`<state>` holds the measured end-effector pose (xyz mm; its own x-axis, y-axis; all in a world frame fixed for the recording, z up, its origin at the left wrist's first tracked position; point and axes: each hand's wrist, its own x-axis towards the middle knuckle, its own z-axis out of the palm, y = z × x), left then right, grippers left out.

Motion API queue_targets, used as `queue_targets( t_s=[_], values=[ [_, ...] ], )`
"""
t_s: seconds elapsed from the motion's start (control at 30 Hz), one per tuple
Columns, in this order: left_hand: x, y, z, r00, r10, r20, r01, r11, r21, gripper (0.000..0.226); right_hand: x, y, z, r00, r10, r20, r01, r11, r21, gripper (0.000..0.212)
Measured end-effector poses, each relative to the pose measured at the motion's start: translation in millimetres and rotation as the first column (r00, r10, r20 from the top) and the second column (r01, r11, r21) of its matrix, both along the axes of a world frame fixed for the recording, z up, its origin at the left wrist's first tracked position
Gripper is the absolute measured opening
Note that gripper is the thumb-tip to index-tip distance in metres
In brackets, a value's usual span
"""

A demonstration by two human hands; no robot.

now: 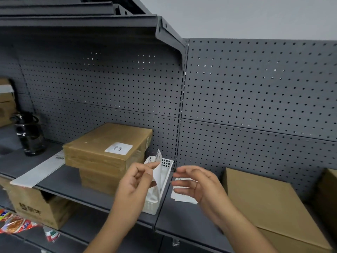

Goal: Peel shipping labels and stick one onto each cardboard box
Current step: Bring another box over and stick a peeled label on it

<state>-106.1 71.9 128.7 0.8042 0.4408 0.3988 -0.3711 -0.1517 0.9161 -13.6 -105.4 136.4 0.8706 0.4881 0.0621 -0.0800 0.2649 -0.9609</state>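
The white paper shipping label (183, 190) sits behind the curled fingers of the right hand (197, 185), over the dark grey metal shelf (182, 214); the fingers are loosely curved and parted, and I cannot tell whether they grip it or whether it simply lies on the shelf. The left hand (135, 181) pinches the top of a curling white backing strip (157, 173) between thumb and forefinger, just in front of the white perforated plastic basket (165, 181).

The nearest unlabelled target looks to be the plain brown cardboard box (268, 203) to the right, close by the right hand; the stacked brown cardboard boxes (107, 148) to the left already carry a small white sticker on top.

The main risks, as I judge them: the freed label could fold and stick to itself or to the fingers (adhesive side is not visible here), or land crooked and creased on the box. The loose strip might also catch the basket's rim.
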Motion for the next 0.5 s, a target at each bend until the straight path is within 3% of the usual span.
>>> queue_targets(
  t_s=[0.23,0.4,0.5],
  values=[
    [10.0,-38.0,-6.1,0.997,-0.075,-0.029,0.081,0.932,0.353,0.010,4.3,-6.8,14.4,0.992,0.010,-0.129,-0.007,1.000,0.026,0.037],
    [17.6,-51.7,-18.7,0.995,-0.017,0.099,-0.063,0.667,0.742,0.006,4.7,-21.5,9.5,0.991,-0.069,-0.119,0.063,0.997,-0.051,0.027],
    [26.4,-60.1,-30.3,0.996,0.006,0.089,-0.075,0.597,0.799,0.013,7.4,-29.3,3.4,0.990,-0.118,-0.073,0.111,0.989,-0.102,0.017]
  ],
)
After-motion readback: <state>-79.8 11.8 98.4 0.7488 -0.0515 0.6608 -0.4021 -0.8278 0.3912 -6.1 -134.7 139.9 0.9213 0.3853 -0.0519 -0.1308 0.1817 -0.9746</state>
